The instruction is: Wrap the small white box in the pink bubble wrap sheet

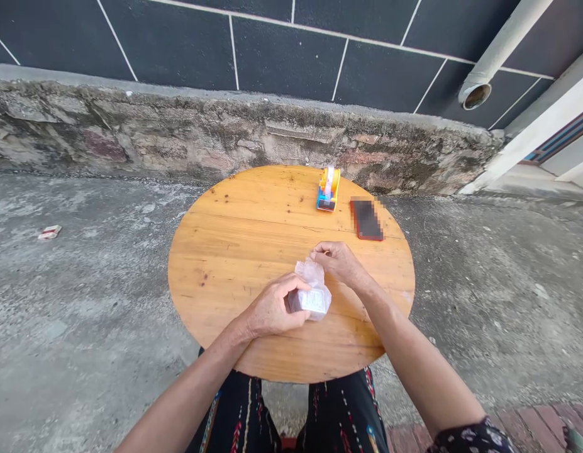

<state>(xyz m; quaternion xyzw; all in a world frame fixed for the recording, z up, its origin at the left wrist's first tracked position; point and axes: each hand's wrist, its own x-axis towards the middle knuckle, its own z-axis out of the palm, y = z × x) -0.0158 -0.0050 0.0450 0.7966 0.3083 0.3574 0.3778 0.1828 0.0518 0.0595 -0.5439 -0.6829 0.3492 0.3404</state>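
A small box inside a translucent, pinkish-white plastic bag (pixel 314 301) rests on the round wooden table (pixel 234 233), near its front half. A white printed face shows through the plastic. My left hand (pixel 278 303) grips the bagged box from the left, thumb at the near side and index finger over the top. At the bag's far end, the gathered plastic stretches up toward my right hand (pixel 336 259). Its thumb and fingers pinch together at the bag's far right edge; the plastic between the fingertips is mostly hidden.
A yellow and blue tape dispenser (pixel 328 189) stands at the table's far edge. Right of it lies a dark phone (pixel 368 219) with a red edge, partly blurred. Behind the table runs a stone wall base (pixel 187 135). A crumpled packet (pixel 49 232) lies on the ground at left.
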